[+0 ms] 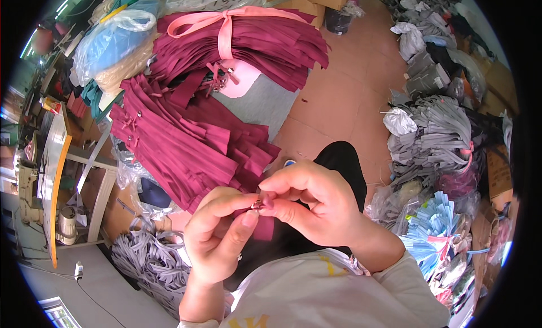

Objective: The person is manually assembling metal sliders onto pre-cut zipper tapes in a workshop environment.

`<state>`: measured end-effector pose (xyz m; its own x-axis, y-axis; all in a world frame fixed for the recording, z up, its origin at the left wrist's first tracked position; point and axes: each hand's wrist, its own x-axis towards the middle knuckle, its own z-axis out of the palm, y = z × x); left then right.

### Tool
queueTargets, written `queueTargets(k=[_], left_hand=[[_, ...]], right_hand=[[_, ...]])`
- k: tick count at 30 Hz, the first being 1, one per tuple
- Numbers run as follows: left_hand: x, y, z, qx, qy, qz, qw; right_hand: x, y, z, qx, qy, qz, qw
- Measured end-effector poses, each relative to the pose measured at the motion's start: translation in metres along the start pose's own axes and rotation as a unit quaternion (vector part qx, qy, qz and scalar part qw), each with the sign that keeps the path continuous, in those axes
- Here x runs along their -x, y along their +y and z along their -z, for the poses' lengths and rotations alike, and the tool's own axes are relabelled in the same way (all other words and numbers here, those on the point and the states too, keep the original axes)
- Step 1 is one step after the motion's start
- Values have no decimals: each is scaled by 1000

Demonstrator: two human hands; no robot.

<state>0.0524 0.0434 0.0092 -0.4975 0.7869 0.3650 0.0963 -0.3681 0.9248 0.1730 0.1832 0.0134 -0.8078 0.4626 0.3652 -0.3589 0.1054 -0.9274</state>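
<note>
Both my hands meet in front of my lap over a maroon fabric strap (263, 230) with a small shiny metal fitting (257, 205) at its end. Thumb and forefinger of my left hand (213, 237) pinch the metal fitting. My right hand (316, 206) pinches the narrow maroon end of the strap close beside it. The fitting's exact kind is too small to tell. Just beyond my hands lies a loose pile of maroon straps (186, 141), some with small metal fittings. Behind it lies a maroon bundle (271, 51) tied with a pink ribbon (225, 37).
Grey cloth (259, 105) lies under the maroon bundles. To the left are a bag of blue material (116, 46) and a table edge (59, 181). Grey strap bundles (149, 260) lie lower left; grey (435, 130) and light-blue bundles (432, 223) line the right side.
</note>
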Motion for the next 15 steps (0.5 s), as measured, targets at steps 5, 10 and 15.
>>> queueTargets(k=[5,10,15], left_hand=[[3,5,-4,108,52,71,990],[3,4,-5,133,77,91,984],[3,4,-3,57,47,45,996]], right_hand=[[2,-4,-1,-76,-5,-51,996],[0,-7,-1,-112,-9,-64,992],[-2,-10,-2,-125,3,-57,991]])
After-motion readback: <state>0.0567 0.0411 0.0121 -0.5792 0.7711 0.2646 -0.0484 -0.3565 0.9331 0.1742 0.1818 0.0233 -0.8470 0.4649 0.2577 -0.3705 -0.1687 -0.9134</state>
